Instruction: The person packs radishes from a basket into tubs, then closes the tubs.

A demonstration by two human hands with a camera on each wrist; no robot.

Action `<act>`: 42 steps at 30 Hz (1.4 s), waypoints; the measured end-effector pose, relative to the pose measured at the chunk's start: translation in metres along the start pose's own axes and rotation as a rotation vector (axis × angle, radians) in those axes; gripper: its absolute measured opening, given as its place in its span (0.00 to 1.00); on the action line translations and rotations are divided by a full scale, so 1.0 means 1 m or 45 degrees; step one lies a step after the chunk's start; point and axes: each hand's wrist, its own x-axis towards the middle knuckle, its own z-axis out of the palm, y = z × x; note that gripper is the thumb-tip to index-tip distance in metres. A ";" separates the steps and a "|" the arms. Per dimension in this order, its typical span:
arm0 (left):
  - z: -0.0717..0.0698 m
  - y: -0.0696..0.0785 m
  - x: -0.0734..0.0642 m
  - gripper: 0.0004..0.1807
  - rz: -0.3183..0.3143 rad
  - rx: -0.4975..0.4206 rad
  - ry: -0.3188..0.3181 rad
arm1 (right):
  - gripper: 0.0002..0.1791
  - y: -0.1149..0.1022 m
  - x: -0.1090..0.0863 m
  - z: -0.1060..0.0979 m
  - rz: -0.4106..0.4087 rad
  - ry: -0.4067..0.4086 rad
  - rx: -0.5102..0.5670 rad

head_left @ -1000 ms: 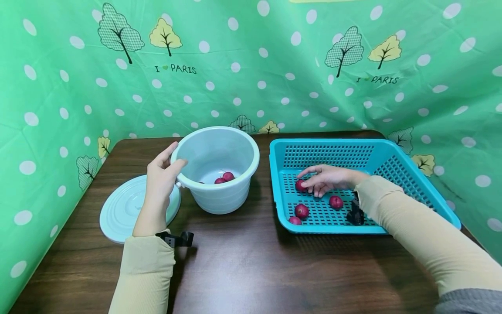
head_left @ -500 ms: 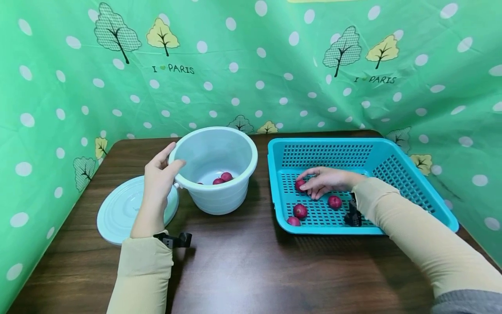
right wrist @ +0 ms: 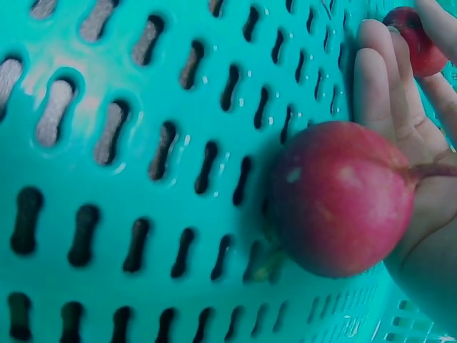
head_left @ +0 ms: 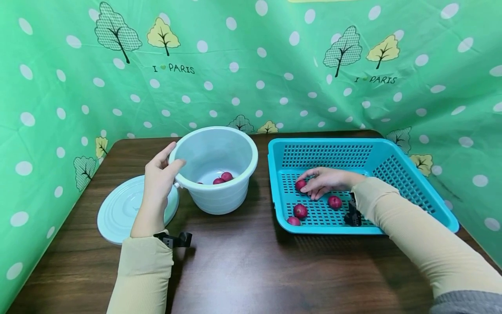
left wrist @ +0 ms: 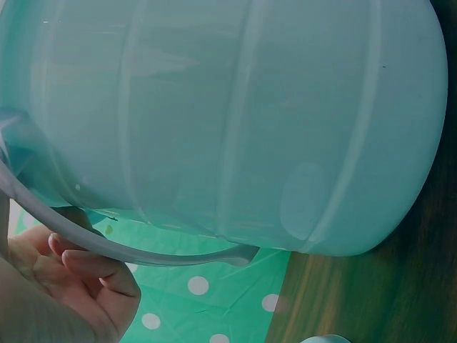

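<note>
My left hand (head_left: 158, 181) grips the rim of a pale blue bucket (head_left: 219, 198) at its left side, thumb over the edge. The bucket leans towards me, with several red radishes (head_left: 226, 176) on its bottom. In the left wrist view, its curved handle (left wrist: 153, 256) crosses in front of my curled fingers. My right hand (head_left: 327, 181) is inside a blue basket (head_left: 329, 229), with a radish (head_left: 300, 185) pinched between thumb and fingers. Another radish (right wrist: 341, 199) with a stem lies close to the palm in the right wrist view. Two more radishes (head_left: 300, 211) are in the basket's near left corner.
A round pale blue lid (head_left: 117, 213) lies on the dark wooden table (head_left: 243, 266), left of the bucket and partly behind my left forearm. A green dotted cloth (head_left: 259, 65) hangs behind the table. Each wrist wears a small black camera (head_left: 178, 240).
My right fingers have closed a little around the radish at the basket's left. The left hand still holds the bucket in the same tilt. The head view has shifted slightly.
</note>
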 end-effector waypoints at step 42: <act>0.001 0.001 -0.001 0.31 -0.016 -0.008 -0.010 | 0.26 -0.018 -0.008 -0.011 -0.124 0.044 -0.111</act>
